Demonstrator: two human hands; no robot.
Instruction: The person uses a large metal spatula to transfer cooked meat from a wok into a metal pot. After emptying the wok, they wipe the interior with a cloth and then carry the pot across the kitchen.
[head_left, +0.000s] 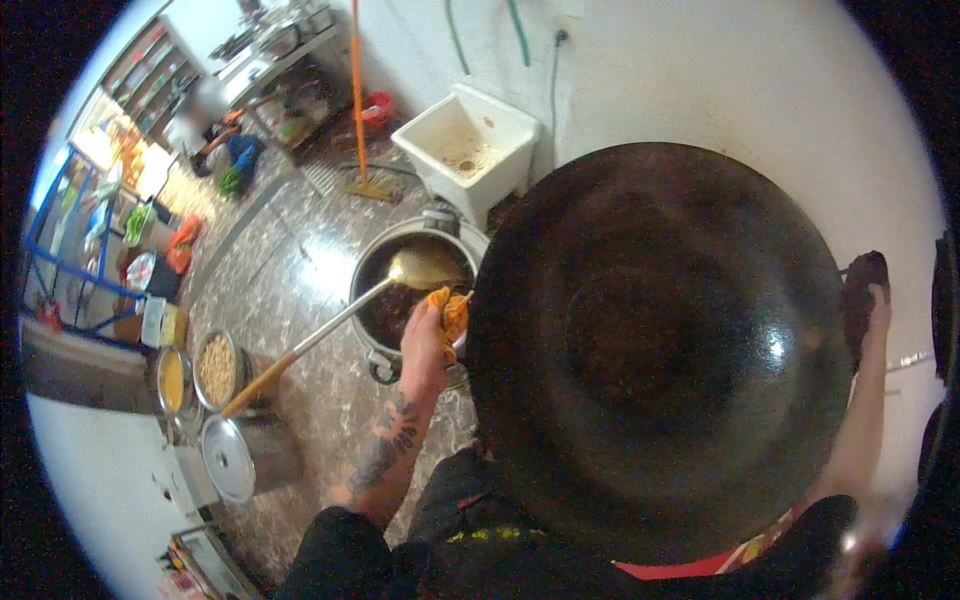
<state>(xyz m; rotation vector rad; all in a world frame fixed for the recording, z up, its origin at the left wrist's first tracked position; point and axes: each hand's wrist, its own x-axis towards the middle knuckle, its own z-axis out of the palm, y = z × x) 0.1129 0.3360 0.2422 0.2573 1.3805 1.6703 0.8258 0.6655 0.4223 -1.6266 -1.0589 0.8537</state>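
Note:
A very large dark wok (660, 352) fills the right of the view, its inside facing the camera. My left hand (427, 337) grips its left rim or handle through an orange cloth (452, 319). At the wok's far right, my right hand (877, 315) grips the handle side through a dark cloth (864, 292). Beyond my left hand stands a metal pot (379, 330) of dark contents, partly hidden by the wok. A long-handled ladle (330, 326) lies across the pot, bowl over the contents, wooden handle end out to the left.
A white utility sink (465, 142) stands by the wall, beside an orange-handled broom (361, 112). On the floor at left are a lidded steel pot (229, 457), a pot of pale pieces (217, 369) and a bowl of yellow contents (174, 381). Another person (214, 139) crouches farther back near a blue rack (82, 262).

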